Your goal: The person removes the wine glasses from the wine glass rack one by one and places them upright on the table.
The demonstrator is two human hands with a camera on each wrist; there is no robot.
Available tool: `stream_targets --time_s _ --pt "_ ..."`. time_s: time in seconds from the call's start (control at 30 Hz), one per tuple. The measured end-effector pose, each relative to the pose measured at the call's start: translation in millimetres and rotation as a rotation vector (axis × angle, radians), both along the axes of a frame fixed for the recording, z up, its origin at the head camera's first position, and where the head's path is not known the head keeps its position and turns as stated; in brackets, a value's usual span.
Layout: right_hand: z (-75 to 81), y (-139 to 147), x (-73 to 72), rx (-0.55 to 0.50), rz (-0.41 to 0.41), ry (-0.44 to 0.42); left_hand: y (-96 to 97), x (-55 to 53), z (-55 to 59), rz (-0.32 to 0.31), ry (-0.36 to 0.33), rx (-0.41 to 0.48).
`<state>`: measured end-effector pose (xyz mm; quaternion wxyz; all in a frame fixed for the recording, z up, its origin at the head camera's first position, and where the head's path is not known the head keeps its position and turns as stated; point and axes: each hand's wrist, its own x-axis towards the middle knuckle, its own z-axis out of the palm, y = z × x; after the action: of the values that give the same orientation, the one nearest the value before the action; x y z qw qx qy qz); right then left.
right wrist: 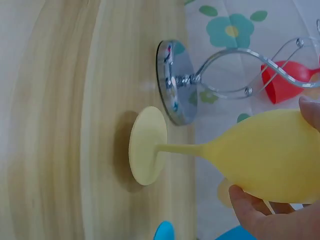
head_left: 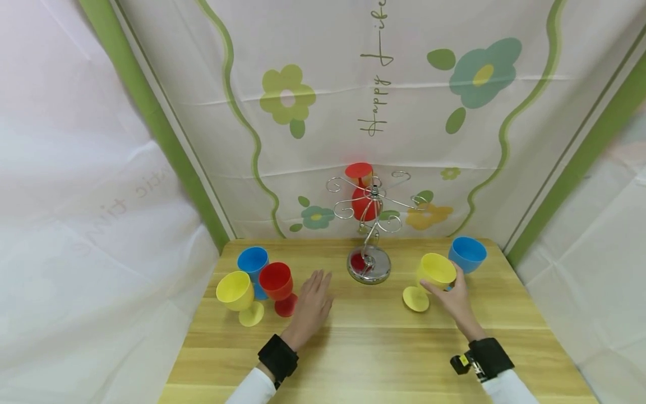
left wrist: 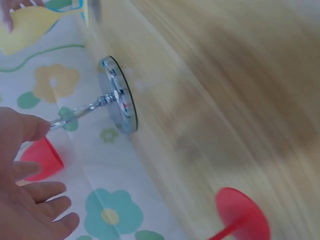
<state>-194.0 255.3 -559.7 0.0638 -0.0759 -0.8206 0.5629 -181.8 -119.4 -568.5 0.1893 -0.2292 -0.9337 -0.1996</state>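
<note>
My right hand [head_left: 456,294] grips the bowl of a yellow goblet [head_left: 435,270], thumb on one side and fingers on the other. The goblet is upright, its round foot [right wrist: 148,146] close over the tabletop. Behind it stands a blue goblet [head_left: 467,253], its lower part largely hidden. With fingers extended, my left hand [head_left: 311,307] is low over the table and holds nothing. Just left of that hand are a red goblet [head_left: 276,281], a second blue goblet [head_left: 253,261] and a second yellow goblet [head_left: 235,292], all upright.
A silver wire rack [head_left: 374,193] with curled arms stands on a round chrome base [head_left: 369,265] at the table's back middle. Another red goblet [head_left: 365,203] hangs upside down on it. A printed white curtain [head_left: 323,134] rises behind the wooden table [head_left: 373,359].
</note>
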Motion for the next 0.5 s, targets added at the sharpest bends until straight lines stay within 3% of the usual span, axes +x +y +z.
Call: stream_targets --time_s 0.1,0.37,0.5 --pt "-6.0 7.3 -0.2 0.010 -0.022 -0.007 -5.6 4.2 -4.7 0.013 -0.014 -0.015" --pt "-11.0 20.2 -2.2 0.013 -0.036 0.018 -16.0 17.3 -13.9 0.061 -0.186 -0.028" --pt "-11.0 24.3 -2.8 0.036 -0.037 0.018 -19.4 20.9 -16.4 0.068 -0.207 -0.030"
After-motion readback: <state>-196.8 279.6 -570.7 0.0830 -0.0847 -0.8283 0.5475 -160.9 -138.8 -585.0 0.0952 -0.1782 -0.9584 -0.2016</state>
